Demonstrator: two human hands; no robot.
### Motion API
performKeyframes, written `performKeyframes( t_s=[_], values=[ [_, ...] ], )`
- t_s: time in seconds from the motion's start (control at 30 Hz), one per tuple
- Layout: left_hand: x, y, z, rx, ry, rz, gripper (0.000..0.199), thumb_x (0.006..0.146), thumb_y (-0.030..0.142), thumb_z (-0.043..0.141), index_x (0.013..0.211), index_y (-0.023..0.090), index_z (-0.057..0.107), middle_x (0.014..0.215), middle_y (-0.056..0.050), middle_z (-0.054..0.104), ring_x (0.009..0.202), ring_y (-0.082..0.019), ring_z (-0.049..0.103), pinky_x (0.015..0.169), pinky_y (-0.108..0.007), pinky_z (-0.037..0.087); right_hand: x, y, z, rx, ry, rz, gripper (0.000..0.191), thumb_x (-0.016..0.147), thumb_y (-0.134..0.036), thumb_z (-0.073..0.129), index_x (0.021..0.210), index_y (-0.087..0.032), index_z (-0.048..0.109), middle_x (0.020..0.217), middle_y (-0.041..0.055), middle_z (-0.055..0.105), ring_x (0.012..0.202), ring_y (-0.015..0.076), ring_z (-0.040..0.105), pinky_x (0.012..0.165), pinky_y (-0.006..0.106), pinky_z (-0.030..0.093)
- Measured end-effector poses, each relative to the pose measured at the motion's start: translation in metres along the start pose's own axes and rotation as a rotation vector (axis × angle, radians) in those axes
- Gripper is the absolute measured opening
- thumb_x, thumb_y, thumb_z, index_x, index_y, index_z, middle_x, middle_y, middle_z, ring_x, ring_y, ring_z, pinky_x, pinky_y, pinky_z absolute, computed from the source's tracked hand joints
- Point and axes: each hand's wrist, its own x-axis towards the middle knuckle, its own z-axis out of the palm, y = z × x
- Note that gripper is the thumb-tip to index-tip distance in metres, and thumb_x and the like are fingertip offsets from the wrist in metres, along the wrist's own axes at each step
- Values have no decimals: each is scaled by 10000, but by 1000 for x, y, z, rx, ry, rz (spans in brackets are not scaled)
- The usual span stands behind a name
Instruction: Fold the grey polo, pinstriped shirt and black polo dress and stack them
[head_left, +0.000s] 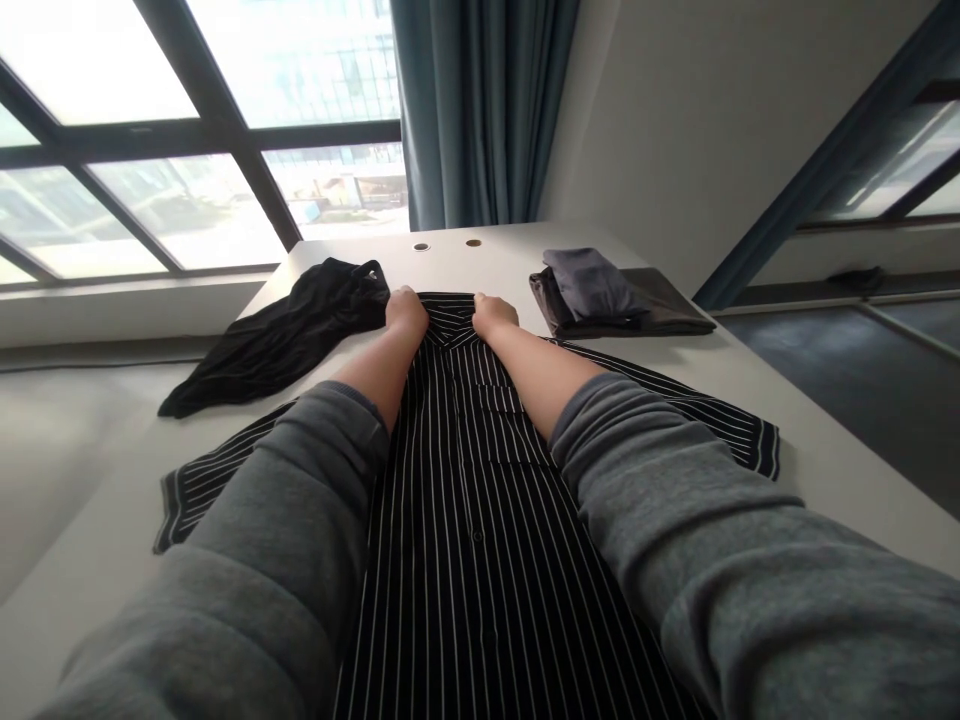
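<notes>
A black shirt with white stripes (480,540) lies spread front side up, its collar at the far end and its sleeves out to both sides. My left hand (406,312) is closed on the left side of the collar. On the collar's right side, my right hand (493,314) grips the cloth in the same way. Between the two hands the collar (448,312) looks flat and stretched. My forearms cover parts of the shoulders and sleeves, and the hem runs out of view at the bottom.
A white table (832,470) bears the shirt. Left of my left hand lies a crumpled black garment (300,325). Folded dark clothes (664,300) with a grey folded piece (589,283) on top lie at the back right. Behind stand a blue curtain (480,110) and windows.
</notes>
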Motion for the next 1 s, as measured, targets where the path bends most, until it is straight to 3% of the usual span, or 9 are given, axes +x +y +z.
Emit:
performKeyframes(
  t_s=[0.13,0.23,0.37,0.5,0.6,0.7,0.87,1.0],
  values=[
    [-3,-12,28,34,-66,64,417,895,128,581,1306,61,594,1347,-262,609,1204,-336,625,1010,-435,505,8,10,29,69,37,-43,325,1003,-224,490,1296,-166,620,1180,164,727,1041,299,655,935,406,518],
    [-13,-23,37,55,-96,161,373,903,146,597,1272,107,642,1414,-235,567,1219,-329,602,1038,-440,487,8,19,40,69,36,-137,339,977,-201,518,1294,-188,635,1196,141,707,1048,294,644,946,417,529],
    [-21,-36,33,101,-31,345,266,929,155,570,1123,222,739,1530,-145,498,1360,-379,459,1100,-546,404,0,25,38,18,94,-312,315,949,-149,533,1228,-192,673,1341,146,591,1172,307,568,993,436,523],
    [-19,-47,23,269,-37,570,282,954,154,516,1102,217,748,1352,-167,627,1262,-369,526,1042,-548,408,-8,24,29,-53,105,-445,287,958,-104,464,1116,-184,690,1353,161,566,1195,330,511,964,455,510],
    [-19,-56,14,347,-96,681,271,943,149,515,1111,186,724,1247,-168,686,1204,-343,590,1020,-495,424,-9,28,21,-104,143,-404,260,938,-113,502,1112,-174,684,1246,169,629,1130,326,532,902,426,500],
    [-22,-64,-1,337,-104,677,252,923,140,534,1110,175,699,1191,-158,725,1156,-326,649,1000,-457,449,-10,37,9,-87,175,-373,239,919,-143,561,1125,-174,678,1125,149,690,1031,303,581,850,386,473],
    [-47,-67,-45,104,58,512,247,913,125,532,1110,189,667,1144,-115,767,1058,-293,716,918,-393,522,-35,49,-24,71,188,-450,147,854,-146,618,985,-188,670,904,72,710,815,224,595,764,325,419],
    [-90,-59,-78,-107,168,517,179,860,108,570,985,207,650,1154,-80,786,1079,-269,726,960,-387,546,-79,49,-50,347,258,-474,88,782,-149,629,858,-190,647,771,19,660,714,174,573,711,295,419]
  ],
)
